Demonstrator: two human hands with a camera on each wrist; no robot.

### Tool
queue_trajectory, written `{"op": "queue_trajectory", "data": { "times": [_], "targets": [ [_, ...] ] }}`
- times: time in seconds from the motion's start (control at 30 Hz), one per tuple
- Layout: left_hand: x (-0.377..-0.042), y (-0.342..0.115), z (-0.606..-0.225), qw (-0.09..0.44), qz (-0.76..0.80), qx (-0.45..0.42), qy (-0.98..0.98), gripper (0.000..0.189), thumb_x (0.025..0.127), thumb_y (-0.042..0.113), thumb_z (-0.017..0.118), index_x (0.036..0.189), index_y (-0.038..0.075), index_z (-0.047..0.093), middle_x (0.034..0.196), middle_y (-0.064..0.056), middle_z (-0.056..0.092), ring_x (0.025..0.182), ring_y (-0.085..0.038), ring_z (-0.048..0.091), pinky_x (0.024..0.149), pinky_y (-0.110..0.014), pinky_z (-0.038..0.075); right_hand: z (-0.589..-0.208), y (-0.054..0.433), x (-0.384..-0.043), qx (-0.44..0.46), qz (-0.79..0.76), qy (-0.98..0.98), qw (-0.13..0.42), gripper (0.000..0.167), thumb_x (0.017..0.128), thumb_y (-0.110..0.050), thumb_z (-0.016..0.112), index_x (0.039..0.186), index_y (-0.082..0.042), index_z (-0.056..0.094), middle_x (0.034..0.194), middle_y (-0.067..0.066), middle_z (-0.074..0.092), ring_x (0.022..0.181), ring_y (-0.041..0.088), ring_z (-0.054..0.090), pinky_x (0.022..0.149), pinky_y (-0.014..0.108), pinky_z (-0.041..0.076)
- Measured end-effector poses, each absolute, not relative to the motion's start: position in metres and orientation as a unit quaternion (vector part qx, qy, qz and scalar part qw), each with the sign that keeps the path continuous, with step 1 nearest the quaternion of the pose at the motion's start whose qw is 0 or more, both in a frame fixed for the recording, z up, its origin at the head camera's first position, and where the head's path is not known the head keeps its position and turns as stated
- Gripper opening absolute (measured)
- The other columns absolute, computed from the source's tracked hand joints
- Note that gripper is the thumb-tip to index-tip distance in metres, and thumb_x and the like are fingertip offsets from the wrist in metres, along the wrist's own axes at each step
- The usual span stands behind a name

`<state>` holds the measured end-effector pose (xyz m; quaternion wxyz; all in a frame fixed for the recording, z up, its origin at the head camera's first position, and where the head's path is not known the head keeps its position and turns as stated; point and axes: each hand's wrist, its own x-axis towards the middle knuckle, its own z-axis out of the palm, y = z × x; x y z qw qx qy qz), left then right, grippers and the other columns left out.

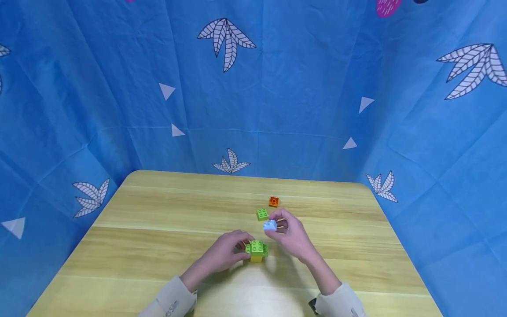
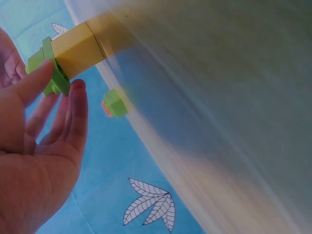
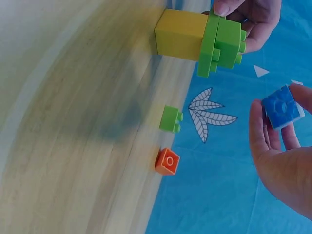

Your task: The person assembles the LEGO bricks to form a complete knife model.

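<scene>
My left hand (image 1: 226,253) grips the wide green plate of a toy brick stack (image 1: 257,248), thumb on one side and fingers on the other. The stack stands on the table with a yellow block (image 3: 180,33) at the bottom. On it lies the long green plate (image 3: 208,46), topped by a square green brick (image 3: 229,43). To the right and above the stack, my right hand (image 1: 294,235) pinches a blue brick (image 3: 282,107) between thumb and fingers. Its hollow underside faces the right wrist camera.
A loose green brick (image 1: 262,215) lies studs up on the wooden table (image 1: 170,215), beyond the stack. Farther back rests an orange brick (image 1: 273,201) with its hollow side up. A blue patterned cloth (image 1: 277,88) hangs behind and at both sides of the table.
</scene>
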<state>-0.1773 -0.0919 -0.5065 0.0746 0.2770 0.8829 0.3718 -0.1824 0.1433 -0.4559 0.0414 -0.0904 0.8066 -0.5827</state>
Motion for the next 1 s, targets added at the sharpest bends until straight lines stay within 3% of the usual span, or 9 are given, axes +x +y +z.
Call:
{"op": "queue_trajectory", "data": {
  "times": [0.3, 0.67, 0.87, 1.0],
  "targets": [
    [-0.176, -0.094, -0.507, 0.076, 0.385, 0.273, 0.878, 0.041, 0.088, 0.015, 0.081, 0.128, 0.014, 0.068, 0.115, 0.0, 0.071, 0.099, -0.011, 0.068, 0.089, -0.025, 0.059, -0.457, 0.146, -0.174, -0.11, -0.577, 0.807, 0.051, 0.03, 0.088, -0.005, 0.08, 0.113, -0.005, 0.063, 0.116, 0.011, 0.069, 0.104, 0.022, 0.069, 0.098, 0.031, 0.059],
    [-0.176, -0.093, -0.507, 0.082, 0.386, 0.267, 0.879, 0.04, 0.09, 0.015, 0.08, 0.128, 0.013, 0.068, 0.114, 0.001, 0.07, 0.1, -0.011, 0.068, 0.09, -0.026, 0.059, -0.465, 0.146, -0.167, -0.132, -0.576, 0.802, 0.085, 0.035, 0.088, -0.005, 0.081, 0.119, -0.006, 0.065, 0.123, 0.013, 0.068, 0.117, 0.033, 0.069, 0.097, 0.03, 0.059],
    [-0.177, -0.093, -0.507, 0.085, 0.391, 0.262, 0.878, 0.034, 0.09, 0.015, 0.08, 0.121, 0.011, 0.068, 0.116, -0.003, 0.072, 0.099, -0.013, 0.07, 0.09, -0.026, 0.059, -0.475, 0.144, -0.165, -0.175, -0.556, 0.809, 0.073, 0.033, 0.088, -0.004, 0.081, 0.119, -0.008, 0.07, 0.118, 0.009, 0.068, 0.112, 0.029, 0.07, 0.099, 0.028, 0.058],
    [-0.178, -0.092, -0.508, 0.088, 0.397, 0.259, 0.876, 0.031, 0.089, 0.015, 0.081, 0.117, 0.01, 0.069, 0.114, -0.004, 0.073, 0.097, -0.011, 0.07, 0.088, -0.024, 0.059, -0.479, 0.141, -0.165, -0.194, -0.538, 0.818, 0.06, 0.031, 0.088, -0.006, 0.082, 0.117, -0.009, 0.071, 0.114, 0.007, 0.069, 0.108, 0.026, 0.071, 0.1, 0.035, 0.059]
  ]
}}
